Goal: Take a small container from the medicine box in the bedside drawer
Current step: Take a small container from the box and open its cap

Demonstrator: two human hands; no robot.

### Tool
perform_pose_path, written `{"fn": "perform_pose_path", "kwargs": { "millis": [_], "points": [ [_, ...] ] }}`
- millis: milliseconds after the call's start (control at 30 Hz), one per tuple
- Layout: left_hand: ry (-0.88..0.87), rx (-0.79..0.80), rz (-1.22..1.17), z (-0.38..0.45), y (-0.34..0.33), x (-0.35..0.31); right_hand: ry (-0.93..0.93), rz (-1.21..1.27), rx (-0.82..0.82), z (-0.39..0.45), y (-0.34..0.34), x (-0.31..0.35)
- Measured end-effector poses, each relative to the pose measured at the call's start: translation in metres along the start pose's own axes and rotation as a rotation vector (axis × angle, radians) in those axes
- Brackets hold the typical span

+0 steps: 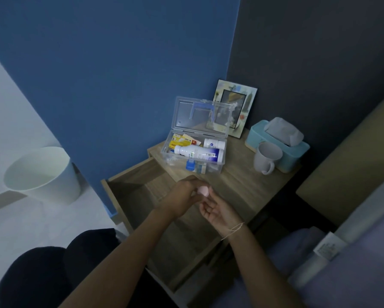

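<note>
The bench (pixel 248 187) is sitting with its drawer (pixel 142 185) pulled open, and the clear box (pixel 194 152) is resting on top, lid up. I'm holding my left hand (pixel 182 197) and right hand (pixel 217 207) together over the drawer, both pinching the little pink container (pixel 202 190) between my fingertips, just in front of the box.

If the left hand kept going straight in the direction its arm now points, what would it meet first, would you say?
Probably the small pink round container, which the left hand already touches at its fingertips together with the right hand. Beyond that lies the clear plastic medicine box on the wooden bedside table, though depth is uncertain.
</note>
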State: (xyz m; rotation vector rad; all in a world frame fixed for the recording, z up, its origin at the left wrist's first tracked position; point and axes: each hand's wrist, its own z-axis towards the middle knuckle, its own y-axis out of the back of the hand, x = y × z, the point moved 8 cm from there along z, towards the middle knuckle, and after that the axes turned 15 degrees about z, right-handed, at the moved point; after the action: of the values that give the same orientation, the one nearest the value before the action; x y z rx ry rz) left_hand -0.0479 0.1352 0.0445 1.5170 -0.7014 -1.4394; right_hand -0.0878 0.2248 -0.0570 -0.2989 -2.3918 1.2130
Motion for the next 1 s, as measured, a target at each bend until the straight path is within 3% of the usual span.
{"fn": "perform_pose_path", "kwargs": {
  "millis": [567, 833, 1000],
  "points": [
    [-0.055, -0.036, 0.217, 0.002, -0.021, -0.026, 0.085, 0.156, 0.015, -0.015, 0.011, 0.001],
    [-0.174, 0.079, 0.117, 0.002, -0.014, -0.027, 0.058, 0.161, 0.001, -0.025, 0.013, 0.004],
    [-0.174, 0.053, 0.081, 0.013, 0.003, -0.031, 0.051, 0.236, 0.005, -0.022, 0.003, 0.004]
  ]
}}
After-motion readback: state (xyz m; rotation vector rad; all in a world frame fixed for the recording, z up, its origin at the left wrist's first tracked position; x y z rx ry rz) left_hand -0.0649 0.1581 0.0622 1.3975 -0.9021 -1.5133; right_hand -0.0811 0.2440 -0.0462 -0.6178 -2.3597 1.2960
